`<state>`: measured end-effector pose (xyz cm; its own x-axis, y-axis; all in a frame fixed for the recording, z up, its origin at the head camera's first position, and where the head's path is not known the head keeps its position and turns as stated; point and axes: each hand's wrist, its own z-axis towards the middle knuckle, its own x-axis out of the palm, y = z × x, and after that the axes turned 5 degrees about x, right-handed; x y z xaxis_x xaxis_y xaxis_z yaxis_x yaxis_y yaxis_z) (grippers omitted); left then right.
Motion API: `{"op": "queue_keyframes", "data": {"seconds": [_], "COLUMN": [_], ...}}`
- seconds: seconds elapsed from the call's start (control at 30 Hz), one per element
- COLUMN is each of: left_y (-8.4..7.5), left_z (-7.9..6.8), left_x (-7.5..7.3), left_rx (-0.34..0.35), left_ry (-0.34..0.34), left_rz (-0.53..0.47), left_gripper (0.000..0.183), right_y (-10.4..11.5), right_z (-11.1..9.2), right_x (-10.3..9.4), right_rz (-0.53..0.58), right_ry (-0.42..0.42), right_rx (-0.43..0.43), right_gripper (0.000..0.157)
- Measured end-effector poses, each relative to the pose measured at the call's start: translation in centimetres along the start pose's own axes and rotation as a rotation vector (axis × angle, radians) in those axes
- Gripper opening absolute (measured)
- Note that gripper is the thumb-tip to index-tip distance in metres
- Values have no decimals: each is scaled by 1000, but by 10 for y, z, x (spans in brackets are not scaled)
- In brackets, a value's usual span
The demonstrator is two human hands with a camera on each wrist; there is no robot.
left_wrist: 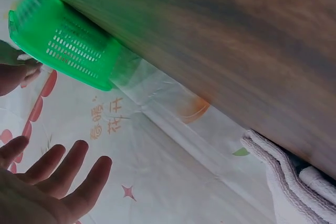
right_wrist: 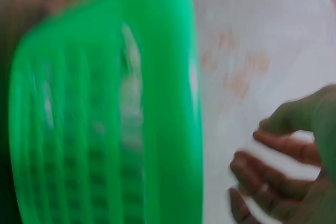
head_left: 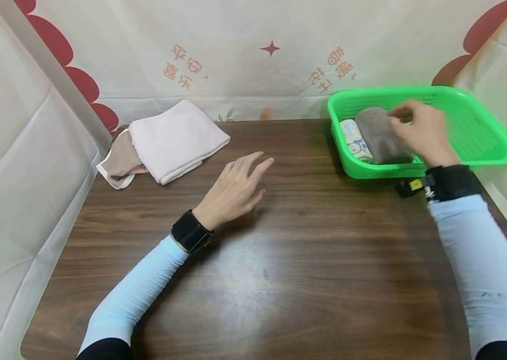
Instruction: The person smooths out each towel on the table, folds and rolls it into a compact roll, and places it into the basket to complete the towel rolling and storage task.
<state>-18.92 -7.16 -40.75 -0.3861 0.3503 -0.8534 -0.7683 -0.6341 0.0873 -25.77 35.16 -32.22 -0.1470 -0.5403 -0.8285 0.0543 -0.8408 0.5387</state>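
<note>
In the head view my right hand (head_left: 424,131) is over the green basket (head_left: 487,135), right beside a rolled grey towel (head_left: 377,135). Its fingers (right_wrist: 268,182) are loosely bent with nothing between them in the right wrist view. A white rolled cloth with a blue print (head_left: 355,140) lies along the grey roll, at the basket's left end. My left hand (head_left: 233,190) hovers over the middle of the table, fingers spread and holding nothing. Nearest to it is a folded pale pink towel (head_left: 179,140) at the back left.
A beige-brown cloth with white edging (head_left: 120,160) lies partly under the pale towel. The dark wooden table (head_left: 280,280) is bounded by a white printed sheet (head_left: 253,70) at the back and white panels at the sides. The basket stands at the back right corner.
</note>
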Motion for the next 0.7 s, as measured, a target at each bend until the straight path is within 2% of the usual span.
{"op": "queue_keyframes", "data": {"seconds": [0.03,0.1,0.13,0.2,0.27,0.37,0.43,0.57,0.7], "left_y": [1,3,4,6,8,11,12,15,20], "left_z": [0,0,0,-1,-2,-5,-6,-7,-4], "left_x": [0,-1,-2,-3,-3,-2,-2,-2,-3], "left_rx": [-7,-21,-27,-36,-43,-51,-57,-65,-83], "left_ry": [7,18,18,21,23,27,33,29,35], "left_rz": [3,13,20,37,52,59,60,63,53], "left_gripper": [67,57,50,33,18,15,18,20,20], "right_y": [13,38,50,71,87,100,104,105,101], "right_z": [-7,-23,-31,-44,-53,-63,-67,-70,-71], "right_x": [9,29,41,62,83,108,121,138,141], "right_rz": [5,7,9,15,-4,-7,-26,-41,-51], "right_ry": [-54,-102,-90,-9,98,270,340,421,455], "right_rx": [-87,-269,-347,-467,-543,-579,-588,-594,-575], "right_gripper": [35,22,17,11,9,10,11,12,12]}}
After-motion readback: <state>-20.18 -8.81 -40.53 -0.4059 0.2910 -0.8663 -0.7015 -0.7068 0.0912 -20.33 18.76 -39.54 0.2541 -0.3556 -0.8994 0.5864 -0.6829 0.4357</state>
